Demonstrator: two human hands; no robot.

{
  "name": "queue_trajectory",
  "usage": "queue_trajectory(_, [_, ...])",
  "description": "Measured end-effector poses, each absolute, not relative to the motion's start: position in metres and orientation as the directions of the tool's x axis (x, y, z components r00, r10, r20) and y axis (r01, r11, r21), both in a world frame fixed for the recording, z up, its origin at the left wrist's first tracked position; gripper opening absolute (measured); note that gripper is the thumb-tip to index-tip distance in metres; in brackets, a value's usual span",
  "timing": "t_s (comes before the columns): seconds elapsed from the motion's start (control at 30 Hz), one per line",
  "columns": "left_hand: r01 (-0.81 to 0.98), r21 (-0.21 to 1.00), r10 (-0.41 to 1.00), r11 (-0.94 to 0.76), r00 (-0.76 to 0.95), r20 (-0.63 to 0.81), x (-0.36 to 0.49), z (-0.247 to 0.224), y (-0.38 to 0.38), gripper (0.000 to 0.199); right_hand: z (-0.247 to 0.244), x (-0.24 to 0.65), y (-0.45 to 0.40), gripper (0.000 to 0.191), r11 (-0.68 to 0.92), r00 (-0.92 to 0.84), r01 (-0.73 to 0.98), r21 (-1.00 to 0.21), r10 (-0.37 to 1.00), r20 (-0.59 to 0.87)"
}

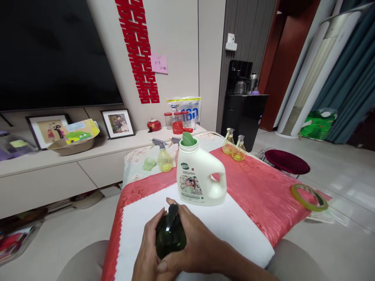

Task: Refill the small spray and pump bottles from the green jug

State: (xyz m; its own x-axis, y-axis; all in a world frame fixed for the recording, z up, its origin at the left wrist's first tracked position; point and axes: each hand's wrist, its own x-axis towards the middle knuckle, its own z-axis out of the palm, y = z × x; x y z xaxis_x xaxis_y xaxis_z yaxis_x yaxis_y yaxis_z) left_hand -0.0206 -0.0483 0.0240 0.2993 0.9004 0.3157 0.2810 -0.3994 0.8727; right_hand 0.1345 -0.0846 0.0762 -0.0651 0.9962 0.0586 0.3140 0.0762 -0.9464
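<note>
A dark green bottle [170, 236] with a dark pump top is held between both hands near the front of the table. My left hand [148, 248] wraps its left side, and my right hand [196, 242] closes round its right side, the thumb across the lower front. Just beyond them a large white jug [203, 175] stands upright on the white cloth [234, 224], with a green piece [188, 138] in its open mouth. Behind the jug's left side is a clear spray bottle [165, 159] with a grey trigger and yellowish liquid.
Two small glass bottles [238, 150] with yellow liquid stand at the table's far right. A roll of yellow tape [309, 197] lies at the right corner of the red cover [252, 187]. A dark red stool [287, 161] is beyond the right edge.
</note>
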Motion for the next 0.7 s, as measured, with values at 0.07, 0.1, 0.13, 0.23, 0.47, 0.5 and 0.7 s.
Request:
queue_trajectory(0.07, [0.268,0.878,0.899,-0.397,0.307,0.313,-0.02,0.022,-0.05,0.083,0.077,0.134,-0.086,0.115,0.057,-0.031,0.311,-0.949,0.998,0.05])
queue_trajectory(0.1, [0.256,0.886,0.901,-0.387,0.309,0.305,-0.019,0.021,-0.05,0.084,0.077,0.134,-0.087,0.111,0.058,-0.007,0.331,-0.942,0.998,0.059])
queue_trajectory(0.13, [0.241,0.896,0.904,-0.374,0.31,0.294,-0.018,0.022,-0.052,0.085,0.077,0.134,-0.088,0.106,0.066,0.012,0.36,-0.931,0.997,0.075])
queue_trajectory(0.23, [0.198,0.918,0.905,-0.344,0.331,0.268,-0.014,0.027,-0.058,0.083,0.08,0.135,-0.092,0.087,0.113,0.053,0.443,-0.889,0.987,0.152])
queue_trajectory(0.47, [0.082,0.911,0.829,-0.403,0.456,0.325,-0.02,0.038,-0.04,0.08,0.116,0.173,-0.129,0.066,0.086,0.181,0.424,-0.901,0.967,0.178])
queue_trajectory(0.5, [0.125,0.911,0.835,-0.392,0.464,0.296,-0.023,0.036,-0.028,0.071,0.121,0.184,-0.136,0.072,0.077,0.244,0.452,-0.889,0.948,0.206])
queue_trajectory(0.7, [0.408,0.85,0.891,-0.334,0.429,0.145,-0.032,0.018,0.045,0.047,0.129,0.289,-0.15,0.083,-0.279,0.645,0.608,-0.743,0.719,0.258])
